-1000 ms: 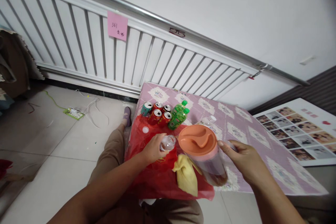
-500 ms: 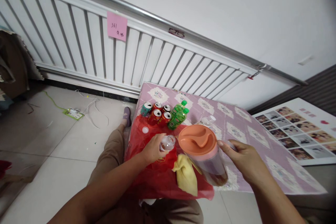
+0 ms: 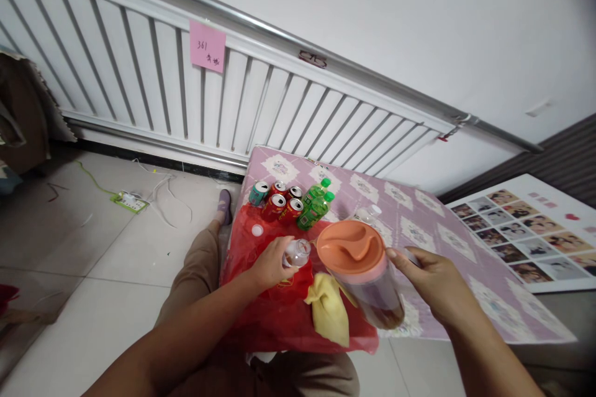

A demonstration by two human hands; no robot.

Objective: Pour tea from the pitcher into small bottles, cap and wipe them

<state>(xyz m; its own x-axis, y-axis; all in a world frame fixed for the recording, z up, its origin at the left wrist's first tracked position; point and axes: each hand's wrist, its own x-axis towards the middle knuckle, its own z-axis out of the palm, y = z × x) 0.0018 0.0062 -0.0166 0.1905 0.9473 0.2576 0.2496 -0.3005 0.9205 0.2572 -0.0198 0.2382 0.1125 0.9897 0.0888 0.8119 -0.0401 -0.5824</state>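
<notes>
My left hand (image 3: 272,267) is closed around a clear plastic bottle (image 3: 298,253) whose uncapped mouth faces up and to the right. In my right hand (image 3: 428,276) is the handle of a clear pitcher (image 3: 372,298) with an orange lid (image 3: 351,247). The pitcher leans left, its spout at the bottle's mouth, and a little brown liquid shows low inside it. A thin brownish trace shows between spout and bottle. Below them a yellow cloth (image 3: 329,310) lies on red plastic (image 3: 302,335). A white cap (image 3: 257,231) rests on the red plastic, left of the bottle.
Several opened drink cans (image 3: 274,206) and two green bottles (image 3: 316,206) stand toward the table's back. Behind the pitcher is another clear bottle (image 3: 367,214). A radiator (image 3: 233,87) runs along the wall. On the floor at left lies a power strip (image 3: 129,201) with cords.
Almost nothing differs. Both hands keep the bottle and the tilted pitcher in the same place, spout at the bottle's mouth.
</notes>
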